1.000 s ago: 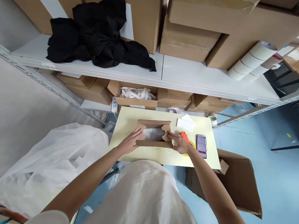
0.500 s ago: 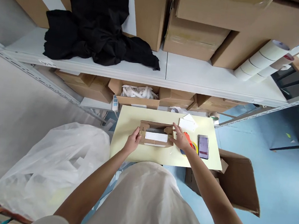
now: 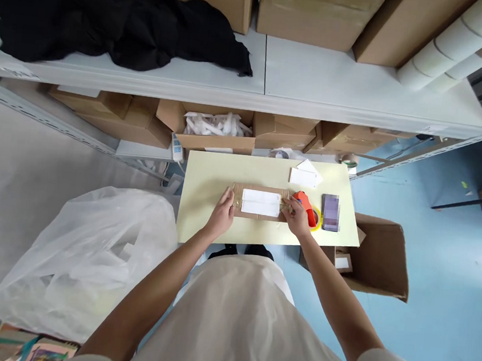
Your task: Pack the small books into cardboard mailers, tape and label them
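Observation:
A small cardboard box (image 3: 258, 214) lies on the pale yellow table (image 3: 208, 168), its top flap down and a white label facing up. My left hand (image 3: 222, 210) grips the box's left end, thumb on top. At the right end my right hand (image 3: 297, 217) has its fingers closed on the corner. Just beyond the right hand lies a red tape dispenser (image 3: 306, 206) with a yellow-edged tape roll (image 3: 316, 217). To its right rests a phone (image 3: 330, 212) with a blurred screen.
White cards (image 3: 304, 176) lie at the table's back. Behind it stands a shelf (image 3: 216, 93) with cartons, black cloth (image 3: 123, 24) and white rolls (image 3: 453, 48). An open carton (image 3: 382, 253) sits on the floor at right; a translucent plastic bag (image 3: 95, 257) bulges at left.
The box was open with its inside showing; now its top is shut, label upward. Both hands have stayed at its ends. The camera view has shifted.

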Demonstrator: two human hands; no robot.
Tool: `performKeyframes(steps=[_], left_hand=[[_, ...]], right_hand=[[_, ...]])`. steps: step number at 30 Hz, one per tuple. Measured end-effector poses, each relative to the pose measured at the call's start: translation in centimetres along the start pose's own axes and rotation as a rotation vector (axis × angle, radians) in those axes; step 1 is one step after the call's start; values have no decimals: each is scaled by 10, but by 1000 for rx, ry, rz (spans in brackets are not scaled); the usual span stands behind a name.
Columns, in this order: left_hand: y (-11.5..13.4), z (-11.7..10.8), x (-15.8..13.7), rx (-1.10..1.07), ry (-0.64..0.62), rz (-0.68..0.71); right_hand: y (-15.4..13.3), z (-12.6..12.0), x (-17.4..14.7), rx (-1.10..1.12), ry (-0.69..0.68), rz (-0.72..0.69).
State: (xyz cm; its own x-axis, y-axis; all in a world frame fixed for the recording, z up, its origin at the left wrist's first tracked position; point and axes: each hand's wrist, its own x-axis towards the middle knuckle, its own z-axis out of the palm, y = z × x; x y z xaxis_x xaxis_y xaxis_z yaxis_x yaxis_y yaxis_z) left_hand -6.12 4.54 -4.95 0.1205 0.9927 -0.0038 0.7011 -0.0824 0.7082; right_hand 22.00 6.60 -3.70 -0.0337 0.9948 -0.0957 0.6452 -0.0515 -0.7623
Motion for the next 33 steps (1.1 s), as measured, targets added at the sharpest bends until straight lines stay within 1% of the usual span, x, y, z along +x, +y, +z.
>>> performKeyframes(steps=[2, 4, 5, 8, 10, 12, 14, 15, 16, 18, 20, 21, 23, 25, 27, 28, 30, 32, 33], left_hand=[[14, -2, 4, 160, -3, 13], [28, -5, 9, 304, -16, 68], [35, -5, 11, 356, -45, 117], [50, 1, 19, 445, -186, 259], [53, 9, 23, 488, -231, 268], [52, 16, 25, 524, -230, 245], [50, 21, 25, 543, -224, 235], [49, 23, 24, 546, -224, 236], [48, 23, 24, 548, -225, 236], [48, 23, 23, 551, -224, 236], [48, 23, 22, 555, -222, 232], [49, 23, 21, 556, -222, 229], [50, 23, 19, 555, -224, 218], [50, 25, 15, 552, -228, 200], [50, 28, 9, 552, -226, 178], [50, 28, 6, 555, -222, 167], [49, 29, 1, 564, -215, 150], [49, 27, -3, 569, -214, 141], [49, 26, -3, 568, -216, 141]], right_hand=[[-1, 0, 4, 3, 39, 9], [-3, 0, 10, -6, 60, 11], [-4, 1, 12, -14, 64, 12], [-5, 2, 15, -23, 44, -11], [-1, -1, 11, -32, 32, -58], [11, -8, 3, -85, 71, -68], [29, -19, -8, -192, 131, -8], [39, -25, -12, -254, 137, 38], [49, -29, -15, -313, 105, 79], [64, -35, -15, -411, -39, 157], [71, -34, -9, -482, -190, 245], [72, -32, -5, -510, -244, 295], [70, -26, 2, -553, -310, 375], [67, -26, 5, -562, -322, 404], [62, -35, 6, -500, -265, 380], [59, -42, 6, -428, -215, 364], [46, -62, 9, -217, -86, 323], [25, -81, 17, 7, 37, 254], [12, -88, 23, 94, 70, 211]])
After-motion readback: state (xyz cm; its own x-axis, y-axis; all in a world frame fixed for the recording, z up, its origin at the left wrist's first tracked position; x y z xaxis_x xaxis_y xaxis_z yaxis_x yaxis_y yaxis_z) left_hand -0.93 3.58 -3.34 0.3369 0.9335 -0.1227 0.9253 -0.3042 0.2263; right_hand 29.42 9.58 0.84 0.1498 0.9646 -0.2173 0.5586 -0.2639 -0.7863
